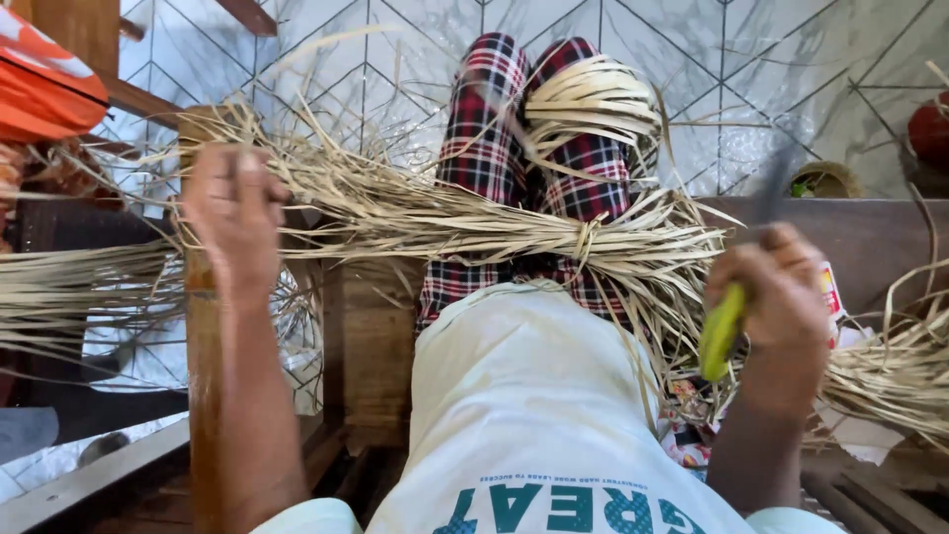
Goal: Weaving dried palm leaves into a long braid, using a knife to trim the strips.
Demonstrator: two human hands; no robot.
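A tied bundle of dry straw-coloured fibre strips (pixel 474 227) lies across my lap, over plaid red trousers (pixel 484 138). My left hand (pixel 232 213) is closed around loose strips at the bundle's left end, above a wooden post (pixel 203 326). My right hand (pixel 781 297) grips a knife with a yellow-green handle (pixel 722 331); its dark blade (pixel 769 193) points up and away, blurred. A coiled loop of the same strips (pixel 591 104) rests on my right knee.
More loose strips spread to the left (pixel 69 287) and right (pixel 890 376). An orange cloth (pixel 44 84) hangs at top left. A dark wooden bench (pixel 870 237) runs right, with a small woven basket (pixel 825 178) behind it. Pale tiled floor lies beyond.
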